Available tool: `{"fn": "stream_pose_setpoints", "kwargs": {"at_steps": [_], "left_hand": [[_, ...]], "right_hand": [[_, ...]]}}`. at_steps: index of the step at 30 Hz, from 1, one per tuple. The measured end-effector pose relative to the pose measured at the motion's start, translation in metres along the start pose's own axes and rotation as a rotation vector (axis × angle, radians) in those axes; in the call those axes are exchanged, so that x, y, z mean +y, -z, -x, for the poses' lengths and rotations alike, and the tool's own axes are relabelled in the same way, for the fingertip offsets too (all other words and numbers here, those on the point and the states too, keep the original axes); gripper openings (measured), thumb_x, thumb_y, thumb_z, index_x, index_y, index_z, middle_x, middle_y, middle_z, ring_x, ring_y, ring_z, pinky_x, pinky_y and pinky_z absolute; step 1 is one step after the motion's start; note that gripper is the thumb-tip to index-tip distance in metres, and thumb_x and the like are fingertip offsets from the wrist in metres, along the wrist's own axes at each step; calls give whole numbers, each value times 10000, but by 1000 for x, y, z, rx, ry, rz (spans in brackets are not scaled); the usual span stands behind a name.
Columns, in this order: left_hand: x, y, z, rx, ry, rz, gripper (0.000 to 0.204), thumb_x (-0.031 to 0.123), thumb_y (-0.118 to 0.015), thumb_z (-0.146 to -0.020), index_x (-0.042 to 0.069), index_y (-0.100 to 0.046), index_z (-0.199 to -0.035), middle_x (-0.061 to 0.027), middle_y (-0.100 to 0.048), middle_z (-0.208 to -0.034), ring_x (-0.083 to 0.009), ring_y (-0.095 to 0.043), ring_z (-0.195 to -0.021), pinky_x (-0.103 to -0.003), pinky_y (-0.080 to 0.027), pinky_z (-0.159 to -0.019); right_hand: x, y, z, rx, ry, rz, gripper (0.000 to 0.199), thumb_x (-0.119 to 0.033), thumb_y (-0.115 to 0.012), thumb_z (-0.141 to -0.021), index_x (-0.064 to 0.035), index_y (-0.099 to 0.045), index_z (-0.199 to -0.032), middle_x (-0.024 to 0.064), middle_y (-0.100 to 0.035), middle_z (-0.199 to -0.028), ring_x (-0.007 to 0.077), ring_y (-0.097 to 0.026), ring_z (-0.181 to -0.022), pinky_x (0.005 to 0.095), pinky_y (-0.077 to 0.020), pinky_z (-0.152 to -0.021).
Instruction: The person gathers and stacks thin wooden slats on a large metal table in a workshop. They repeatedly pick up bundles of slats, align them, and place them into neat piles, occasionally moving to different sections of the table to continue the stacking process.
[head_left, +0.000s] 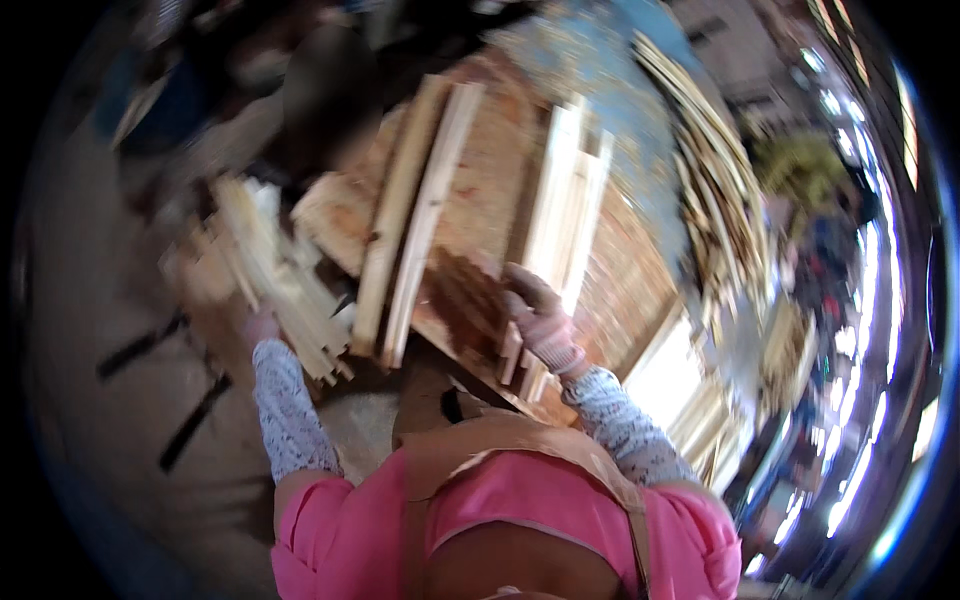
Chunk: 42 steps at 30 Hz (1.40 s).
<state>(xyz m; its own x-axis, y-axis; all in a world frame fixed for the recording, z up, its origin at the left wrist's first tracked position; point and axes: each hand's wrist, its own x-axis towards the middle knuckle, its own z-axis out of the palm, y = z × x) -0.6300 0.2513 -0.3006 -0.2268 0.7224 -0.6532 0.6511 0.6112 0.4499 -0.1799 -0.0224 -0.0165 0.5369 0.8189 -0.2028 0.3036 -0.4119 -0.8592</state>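
Counted: two hands (pixel 540 322), two patterned arm sleeves (pixel 292 405), one pink shirt (pixel 345 535), one tan apron (pixel 530 442), two dark bars (pixel 197 422), one wooden board (pixel 490 170); strips in the left stack (pixel 270 262), too blurred to count

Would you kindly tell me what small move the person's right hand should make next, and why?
I would probably nudge the long, pale wooden strips at the right hand in its pale pinkish glove level with one another, since their far ends look staggered and the hand is at their nearer end.
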Motion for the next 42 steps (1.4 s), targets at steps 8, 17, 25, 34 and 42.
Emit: {"fn": "stream_pose_setpoints", "kwargs": {"at_steps": [8, 17, 25, 34, 42], "left_hand": [[42, -4, 22, 165, -313, -252, 805, 565, -524, -1042, -57, -458, -1549, -320, -465, -1583, -453, -473, -1446, -465, -379, -1210], [264, -53, 227, 40, -1235, 77, 501, 268, -737, -943, 64, -626, -1388, -150, -653, -1274, -337, -585, -1230, -471, -460, -1073], [268, -261, 346, -313, -1268, -473, 851, 530, -655, -911, 9, -436, -1546, -215, -431, -1623, -384, -362, -1524, -519, -336, -1229], [272, -264, 326, -595, -1132, -57, 722, 292, -718, -898, 27, -487, -1529, -231, -499, -1562, -380, -464, -1465, -413, -387, -1225], [380, -250, 406, -650, -1509, 266, 715, 221, -831, -891, 20, -525, -1505, -196, -585, -1469, -329, -559, -1362, -410, -423, -1170]], "right_hand": [[48, 55, 18, 443, -261, 115, 440, -106, -695, -998, -18, -635, -1426, 109, -755, -1053, 121, -704, -968, 299, -590, -844], [119, 101, -45, 396, -528, 149, 704, -448, -639, -969, -30, -534, -1526, 216, -730, -1285, 321, -701, -1187, 401, -511, -1045], [56, 95, -75, 182, -643, 369, 728, -595, -598, -948, -65, -617, -1447, 259, -718, -1290, 400, -672, -1242, 463, -478, -1084], [54, 109, -66, 164, -676, 6, 641, -485, -723, -916, -21, -680, -1357, 206, -772, -1148, 300, -732, -1081, 383, -542, -976], [4, 198, -47, 660, -24, 134, 705, -450, -794, -888, -107, -603, -1474, 200, -666, -1362, 353, -661, -1238, 479, -524, -1062]]}}
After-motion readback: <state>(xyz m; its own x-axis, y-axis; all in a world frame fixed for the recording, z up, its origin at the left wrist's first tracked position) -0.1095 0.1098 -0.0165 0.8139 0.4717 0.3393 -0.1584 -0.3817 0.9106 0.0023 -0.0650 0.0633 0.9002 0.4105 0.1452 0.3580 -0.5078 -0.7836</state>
